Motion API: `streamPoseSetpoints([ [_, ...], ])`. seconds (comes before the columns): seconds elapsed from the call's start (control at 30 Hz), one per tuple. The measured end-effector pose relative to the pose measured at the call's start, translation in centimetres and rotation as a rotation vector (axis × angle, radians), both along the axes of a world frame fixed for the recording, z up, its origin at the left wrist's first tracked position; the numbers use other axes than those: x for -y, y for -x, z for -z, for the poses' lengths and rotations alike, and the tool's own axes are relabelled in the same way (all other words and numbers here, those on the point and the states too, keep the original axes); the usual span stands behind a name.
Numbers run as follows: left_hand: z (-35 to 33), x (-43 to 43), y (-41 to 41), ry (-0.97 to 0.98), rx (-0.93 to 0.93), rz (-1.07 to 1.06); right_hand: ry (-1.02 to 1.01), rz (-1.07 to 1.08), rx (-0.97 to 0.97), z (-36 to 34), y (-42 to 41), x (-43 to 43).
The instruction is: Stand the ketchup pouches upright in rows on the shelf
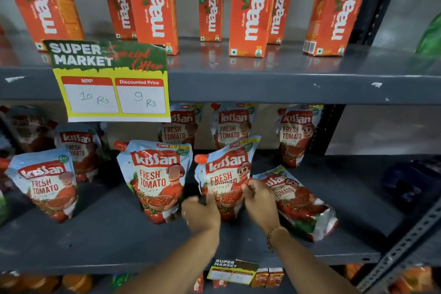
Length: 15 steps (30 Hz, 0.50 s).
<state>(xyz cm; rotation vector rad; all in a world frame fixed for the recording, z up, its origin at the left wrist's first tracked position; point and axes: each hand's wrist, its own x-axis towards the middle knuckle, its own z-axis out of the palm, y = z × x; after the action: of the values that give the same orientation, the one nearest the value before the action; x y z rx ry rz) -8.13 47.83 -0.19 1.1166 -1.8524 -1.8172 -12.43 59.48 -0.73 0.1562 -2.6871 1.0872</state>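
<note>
Several Kissan ketchup pouches stand on the grey middle shelf. One pouch stands at the front centre, leaning slightly; my left hand grips its lower left side and my right hand grips its right side. To its left stands an upright pouch. At far left stands another front pouch. To the right a pouch lies flat on the shelf, partly behind my right hand. More pouches stand in a back row, such as one at the right.
Maaza juice cartons stand on the shelf above. A yellow price card hangs from that shelf's front edge. A black upright post bounds the shelf on the right. Small cartons and a price tag sit below.
</note>
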Motion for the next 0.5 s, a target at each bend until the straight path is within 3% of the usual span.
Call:
streamPoseSetpoints([
  [0.07, 0.6, -1.5, 0.0, -0.195, 0.095, -0.001, -0.081, -0.071, 0.046, -0.3, 0.1, -0.7],
  [0.17, 0.6, -4.5, -0.4, -0.334, 0.043, 0.222, -0.424, -0.142, 0.124, -1.5, 1.0, -2.4],
  [0.27, -0.3, -6.5, 0.6, -0.376, 0.079, 0.390, -0.680, 0.053, 0.248, -2.6, 2.2, -5.0],
  [0.37, -0.1, -7.6, 2.7, -0.429, 0.208, 0.512, -0.560, 0.271, 0.581, -3.3, 3.2, -8.2],
  [0.5, 0.0, -8.8, 5.1, -0.609, 0.266, 0.556, -0.375, 0.162, 0.684, -4.2, 3.9, -10.0],
])
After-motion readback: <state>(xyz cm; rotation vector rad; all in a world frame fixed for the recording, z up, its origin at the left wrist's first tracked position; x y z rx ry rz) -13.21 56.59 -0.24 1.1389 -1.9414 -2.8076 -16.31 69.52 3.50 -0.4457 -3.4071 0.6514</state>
